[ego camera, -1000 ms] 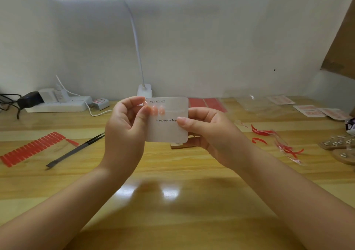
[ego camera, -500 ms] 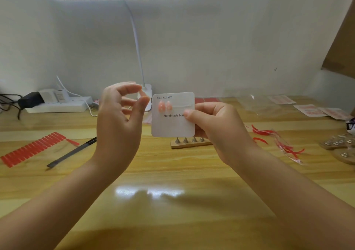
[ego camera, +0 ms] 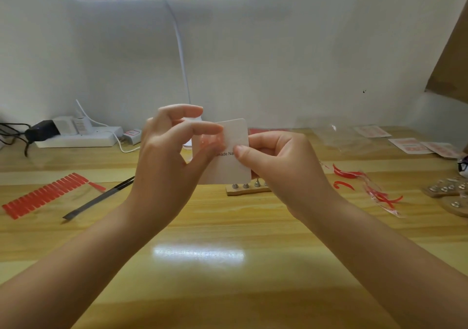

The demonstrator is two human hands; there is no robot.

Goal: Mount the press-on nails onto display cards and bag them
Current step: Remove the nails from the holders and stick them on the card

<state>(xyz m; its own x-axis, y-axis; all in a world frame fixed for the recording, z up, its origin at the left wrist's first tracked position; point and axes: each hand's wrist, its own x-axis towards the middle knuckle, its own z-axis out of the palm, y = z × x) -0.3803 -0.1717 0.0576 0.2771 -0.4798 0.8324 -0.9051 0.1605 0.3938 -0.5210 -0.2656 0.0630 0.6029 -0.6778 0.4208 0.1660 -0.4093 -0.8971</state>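
Card print partly behind fingers

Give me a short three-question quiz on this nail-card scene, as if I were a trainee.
1. True or false: the white display card lies flat on the wooden table.
2. Which hand pinches the card's right edge? A) left hand B) right hand
3. Fill in: the strip of red press-on nails lies to the ____ of the black tweezers.

Key
1. False; both hands hold it up in the air.
2. B; the left hand's fingers press on the card's upper left part, where pink nails sit.
3. Left.
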